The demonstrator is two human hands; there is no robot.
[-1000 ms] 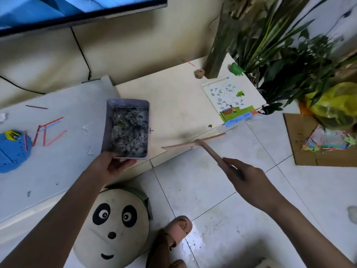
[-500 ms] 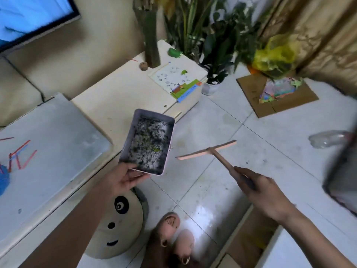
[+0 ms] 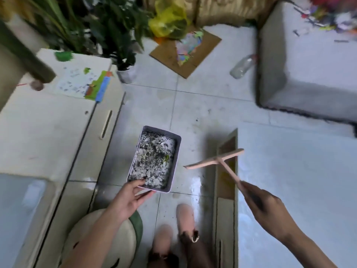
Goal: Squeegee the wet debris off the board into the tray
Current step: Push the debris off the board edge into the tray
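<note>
Between sweeps (I judge), left hand [image 3: 129,199] holds the debris-laden tray [image 3: 178,154], right hand [image 3: 265,206] grips the squeegee [image 3: 214,160]; next, tray under board edge.

**Both hands loaded, held apart**

Left hand [image 3: 129,200] gripped the near short end of the tray [image 3: 160,130]. The thumb lay over the rim onto the inside and the fingers curled under the base. The left forearm was bare and came in from lower left, wrist roughly straight.

Right hand [image 3: 264,206] was wrapped round the squeegee [image 3: 214,161] handle near its end, fingers curled tight, blade end pointing away and up-left. The right forearm was bare and entered from lower right.

The hands were well apart, left slightly further forward, palms turned inward.
</note>
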